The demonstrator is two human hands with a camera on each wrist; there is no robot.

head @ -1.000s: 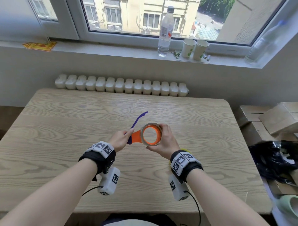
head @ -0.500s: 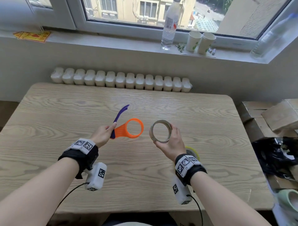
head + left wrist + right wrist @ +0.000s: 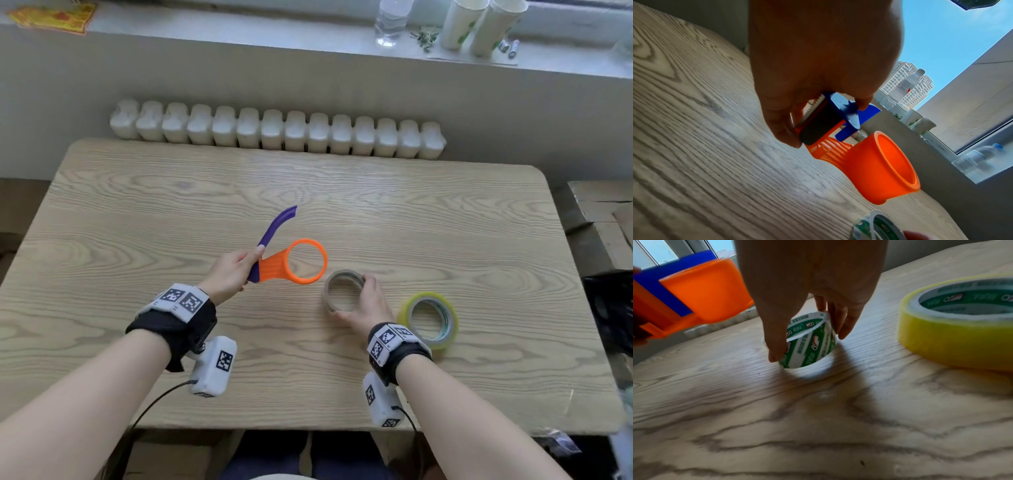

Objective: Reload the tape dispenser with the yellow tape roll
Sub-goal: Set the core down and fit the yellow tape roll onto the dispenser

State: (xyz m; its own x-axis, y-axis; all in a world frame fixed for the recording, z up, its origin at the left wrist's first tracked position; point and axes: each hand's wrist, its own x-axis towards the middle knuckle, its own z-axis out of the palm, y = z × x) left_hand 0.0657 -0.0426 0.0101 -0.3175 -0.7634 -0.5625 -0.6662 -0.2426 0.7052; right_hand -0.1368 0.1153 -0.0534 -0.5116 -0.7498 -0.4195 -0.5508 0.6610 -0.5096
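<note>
Head view showed the left hand point(image 3: 232, 272) gripping the orange-and-purple plastic tape dispenser point(image 3: 291, 261), its ring bare. The right hand point(image 3: 366, 305) clasped the spent green-printed cardboard core point(image 3: 343, 290) at the wooden table point(image 3: 137, 212). The yellow tape roll point(image 3: 430, 320) lay beside it, not yet loaded.

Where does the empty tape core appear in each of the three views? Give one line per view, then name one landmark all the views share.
Head view: the empty tape core sits on the table right of centre, under the right hand.
Left wrist view: only its rim shows at the bottom edge.
Right wrist view: centre, between the fingers.
Shared landmark: the orange ring of the tape dispenser.
</note>
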